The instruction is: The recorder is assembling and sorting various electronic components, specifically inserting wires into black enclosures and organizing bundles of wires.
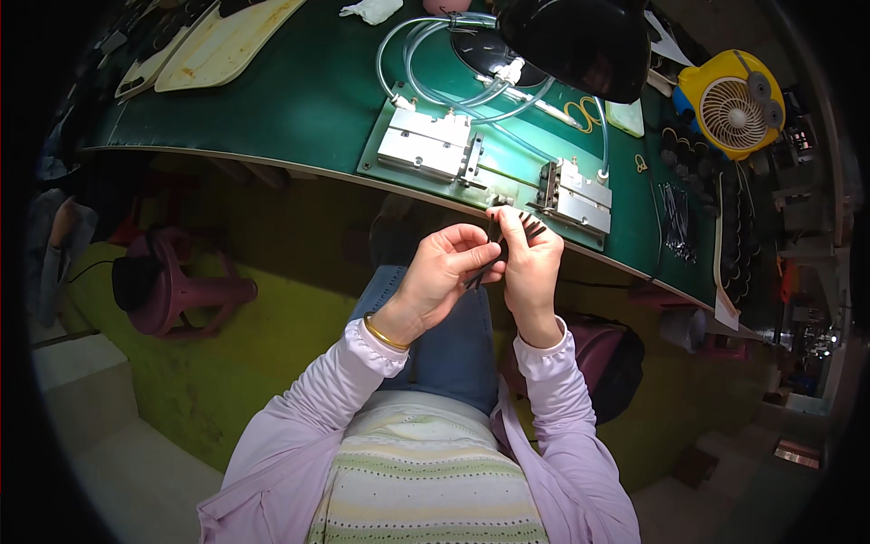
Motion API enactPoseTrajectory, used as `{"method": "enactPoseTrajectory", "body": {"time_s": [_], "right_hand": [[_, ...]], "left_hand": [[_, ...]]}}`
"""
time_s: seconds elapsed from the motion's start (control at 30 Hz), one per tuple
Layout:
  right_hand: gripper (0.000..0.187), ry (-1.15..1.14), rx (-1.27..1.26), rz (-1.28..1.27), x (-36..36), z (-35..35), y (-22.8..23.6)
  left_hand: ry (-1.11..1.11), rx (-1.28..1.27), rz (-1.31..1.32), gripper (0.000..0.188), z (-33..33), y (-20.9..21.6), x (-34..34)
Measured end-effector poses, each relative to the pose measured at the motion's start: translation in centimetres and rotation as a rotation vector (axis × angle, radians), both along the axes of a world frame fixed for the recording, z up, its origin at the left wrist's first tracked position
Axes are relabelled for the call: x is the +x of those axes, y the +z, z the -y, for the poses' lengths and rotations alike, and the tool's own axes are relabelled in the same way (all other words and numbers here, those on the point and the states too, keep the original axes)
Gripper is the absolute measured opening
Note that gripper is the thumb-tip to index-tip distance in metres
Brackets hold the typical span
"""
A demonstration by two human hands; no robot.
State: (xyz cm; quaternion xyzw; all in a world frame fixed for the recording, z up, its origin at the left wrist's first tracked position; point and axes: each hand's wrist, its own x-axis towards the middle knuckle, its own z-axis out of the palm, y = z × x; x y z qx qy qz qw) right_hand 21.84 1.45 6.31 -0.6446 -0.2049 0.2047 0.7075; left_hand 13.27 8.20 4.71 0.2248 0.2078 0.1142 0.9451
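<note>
Both my hands meet in front of the table's edge, over my lap. My right hand (529, 272) is closed around several thin black strips (535, 227), whose ends fan out above its fingers. Close against it, my left hand (442, 270) is closed too, its thumb and fingers pinching the same black strips where they stick out low between the hands. Just beyond my fingertips sits a metal fixture on a light green plate (497, 161). It has a silver block on the left (426, 143) and another silver block on the right (582, 201), facing each other across a gap.
Clear tubes (412, 56) loop behind the fixture on the green table (299, 100). A black lamp shade (580, 45) hangs over it. A yellow fan (734, 104) and a pile of thin black pieces (678, 222) are at right, light trays (222, 45) far left. A stool (181, 290) stands below.
</note>
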Motion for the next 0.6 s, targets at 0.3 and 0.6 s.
{"method": "enactPoseTrajectory", "body": {"time_s": [0.3,0.6], "right_hand": [[0.019,-0.067,-0.031,-0.069,0.02,-0.17,-0.21],[0.021,-0.061,0.018,-0.17,0.22,-0.41,0.13]], "left_hand": [[-0.038,-0.006,0.003,0.006,-0.24,-0.09,0.3],[-0.03,-0.022,0.032,0.007,-0.17,-0.04,0.58]]}}
